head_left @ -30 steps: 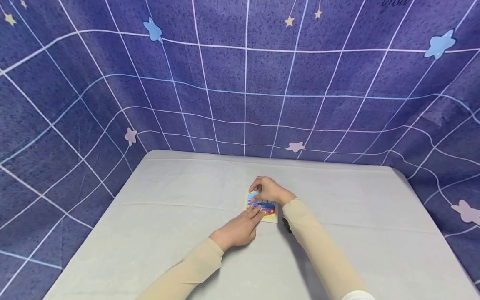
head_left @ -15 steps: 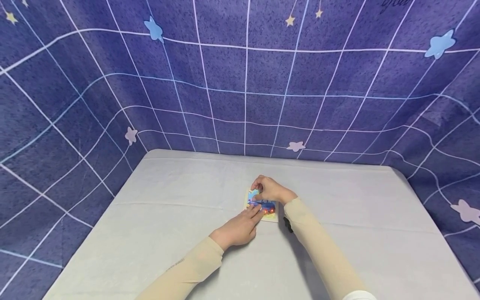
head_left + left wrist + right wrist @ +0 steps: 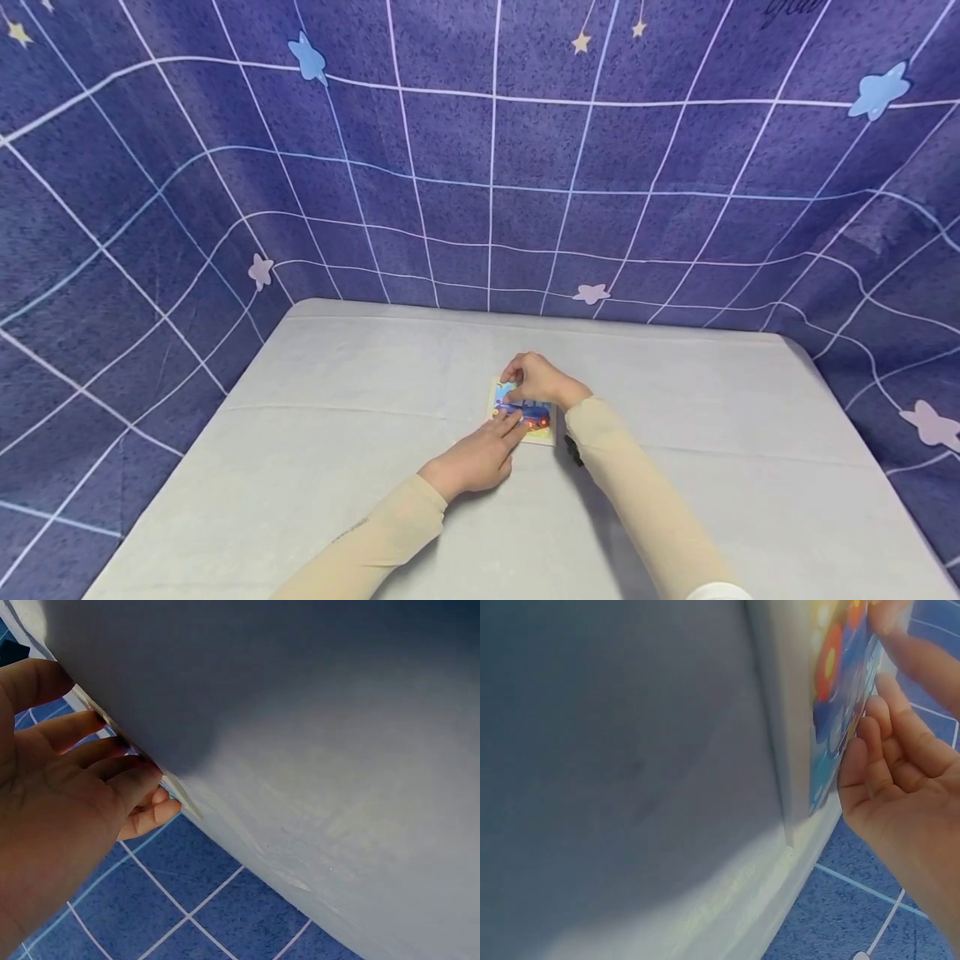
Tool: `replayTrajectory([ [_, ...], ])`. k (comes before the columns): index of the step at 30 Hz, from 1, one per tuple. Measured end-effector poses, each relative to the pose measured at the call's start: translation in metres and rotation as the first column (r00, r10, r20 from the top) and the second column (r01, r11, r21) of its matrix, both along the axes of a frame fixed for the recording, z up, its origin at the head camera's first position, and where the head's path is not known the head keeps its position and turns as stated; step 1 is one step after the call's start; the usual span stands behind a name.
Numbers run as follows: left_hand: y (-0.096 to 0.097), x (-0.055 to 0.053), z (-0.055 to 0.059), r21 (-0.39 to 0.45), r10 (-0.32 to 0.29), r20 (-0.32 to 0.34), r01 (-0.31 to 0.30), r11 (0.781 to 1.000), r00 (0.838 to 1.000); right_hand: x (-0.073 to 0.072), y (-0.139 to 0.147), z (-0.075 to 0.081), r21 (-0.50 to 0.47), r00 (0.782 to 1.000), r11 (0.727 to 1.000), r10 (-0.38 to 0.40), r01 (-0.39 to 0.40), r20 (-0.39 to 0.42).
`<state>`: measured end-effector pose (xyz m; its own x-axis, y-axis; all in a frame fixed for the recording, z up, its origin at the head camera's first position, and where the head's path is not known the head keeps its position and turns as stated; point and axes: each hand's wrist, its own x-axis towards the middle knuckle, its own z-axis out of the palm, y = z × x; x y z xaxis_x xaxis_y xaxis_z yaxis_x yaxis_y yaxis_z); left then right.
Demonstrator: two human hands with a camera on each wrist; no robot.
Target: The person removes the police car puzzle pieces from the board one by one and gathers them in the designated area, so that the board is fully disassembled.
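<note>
A small flat picture board (image 3: pixel 542 432) with a pale raised rim lies on the table, bearing a bright picture of a blue vehicle with red wheels. My left hand (image 3: pixel 480 454) lies over its lower left part, fingers stretched out and touching the picture. At the upper part is my right hand (image 3: pixel 542 379), fingers bent, thumb and fingertips against the picture. In the right wrist view the board (image 3: pixel 838 697) stands edge-on beside the right hand (image 3: pixel 907 761); whether a loose piece is pinched there is hidden. The left wrist view shows the left hand (image 3: pixel 75 772) at the board's thin edge.
A pale cloth covers the table (image 3: pixel 337 375). Some small dark thing (image 3: pixel 574 451) sits beside the right forearm, partly hidden by the sleeve. Blue grid-patterned fabric (image 3: pixel 450 167) with stars hangs behind the table and along both sides.
The right hand shifts very slightly at the upper part of the board. The left hand and the board stay in place.
</note>
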<state>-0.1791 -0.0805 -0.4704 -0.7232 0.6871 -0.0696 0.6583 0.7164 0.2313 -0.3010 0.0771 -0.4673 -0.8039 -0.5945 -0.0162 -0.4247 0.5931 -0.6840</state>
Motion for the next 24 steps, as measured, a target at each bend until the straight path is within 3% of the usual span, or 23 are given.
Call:
replayTrajectory([
  [9, 0.0003, 0.0002, 0.0011, 0.005, -0.001, -0.005, 0.001, 1.000, 1.000, 0.0003, -0.0024, 0.0013, 0.041, 0.995, 0.997, -0.062, 0.059, 0.082],
  [13, 0.0002, -0.0002, 0.0000, -0.004, 0.003, -0.005, -0.003, 1.000, 1.000, 0.0024, -0.0027, 0.0025, 0.039, 0.992, 0.999, -0.042, 0.038, 0.119],
  [24, 0.0009, -0.0011, -0.0015, -0.013, 0.005, 0.005, -0.005, 1.000, 1.000, 0.0054, 0.0002, 0.0031, -0.002, 0.998, 1.000, 0.021, -0.021, -0.051],
])
